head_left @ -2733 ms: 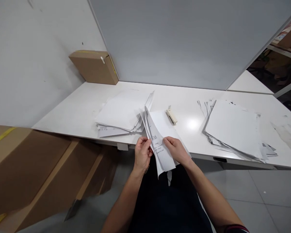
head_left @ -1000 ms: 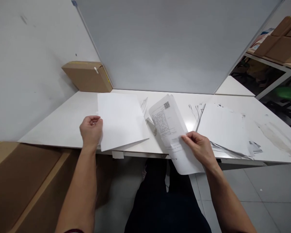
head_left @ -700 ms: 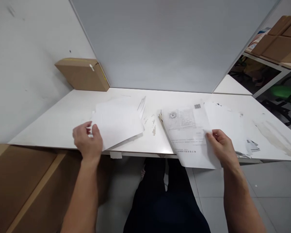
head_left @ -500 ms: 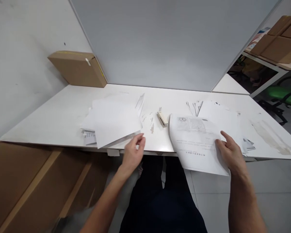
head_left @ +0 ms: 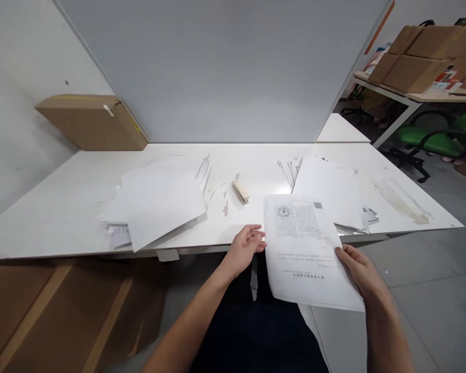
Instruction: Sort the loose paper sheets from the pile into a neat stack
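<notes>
Printed sheets of paper [head_left: 301, 254], with a round seal, a square code and lines of text, hang over the table's front edge. My right hand [head_left: 359, 267] pinches them along their right edge, thumb on top and the other fingers hidden below. Beside their left edge is my left hand [head_left: 246, 248], fingers loosely bent and slightly apart, holding nothing; whether its fingertips touch the paper I cannot tell. A cream stapler [head_left: 241, 191] lies on the table behind the hands. To the left is a messy paper stack [head_left: 163, 199], and to the right another paper pile [head_left: 330, 189].
The white table [head_left: 77, 207] carries brown stains, and a tall grey panel [head_left: 217, 72] rises at its back. A cardboard box [head_left: 93, 124] stands at the far left. More boxes [head_left: 415, 67] and a green chair [head_left: 431, 137] are off to the right. Cardboard [head_left: 54, 316] fills the lower left.
The sheets have come closer to me and flattened out in my right hand. My left hand has moved right, up to their left edge. The view has turned rightward.
</notes>
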The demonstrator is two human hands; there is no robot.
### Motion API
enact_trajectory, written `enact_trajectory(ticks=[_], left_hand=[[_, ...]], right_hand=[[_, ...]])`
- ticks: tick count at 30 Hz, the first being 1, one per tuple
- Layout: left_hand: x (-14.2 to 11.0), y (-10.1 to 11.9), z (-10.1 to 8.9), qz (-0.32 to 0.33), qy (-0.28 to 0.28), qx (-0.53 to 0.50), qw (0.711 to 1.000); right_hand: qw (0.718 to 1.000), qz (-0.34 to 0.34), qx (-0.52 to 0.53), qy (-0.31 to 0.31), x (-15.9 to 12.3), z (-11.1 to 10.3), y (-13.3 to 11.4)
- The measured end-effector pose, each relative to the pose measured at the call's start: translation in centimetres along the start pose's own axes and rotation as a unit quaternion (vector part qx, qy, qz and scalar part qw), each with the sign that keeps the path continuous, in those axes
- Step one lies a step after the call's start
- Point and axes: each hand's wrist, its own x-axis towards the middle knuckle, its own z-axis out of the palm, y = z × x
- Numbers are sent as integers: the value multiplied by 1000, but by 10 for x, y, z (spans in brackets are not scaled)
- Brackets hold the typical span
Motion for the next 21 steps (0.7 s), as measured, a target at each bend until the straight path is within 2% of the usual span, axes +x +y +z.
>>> enact_trajectory(ticks=[3,5,6,8,10,12,16,18,21], left_hand=[[-22,-26,-11,-13,-26,185,982],[-28,-42,-14,-19,-58,236,970],[-27,-48,-12,-12,-73,220,973],[-22,-58,-4,2,-79,124,989],[-14,-63,7,-6,-50,21,999],[-8,-63,17,-14,-5,-25,1000],[-10,-48,20,54,10,-9,998],[-16,-29,16,107,18,-23,994],[-24,12,4,187,58,-44,980]], right_hand=[[999,29,-1,-13,-11,-2,16],[999,28,-3,-25,-16,-3,24],[999,22,-10,-32,-17,-3,26],[998,2,-34,-50,-17,-3,29],[996,-26,-59,-61,-14,-1,28],[995,-54,-60,-62,-11,3,26],[993,-107,-27,-41,-8,14,17],[986,-166,-11,-14,-8,21,8],[959,-281,32,19,-6,36,-16]])
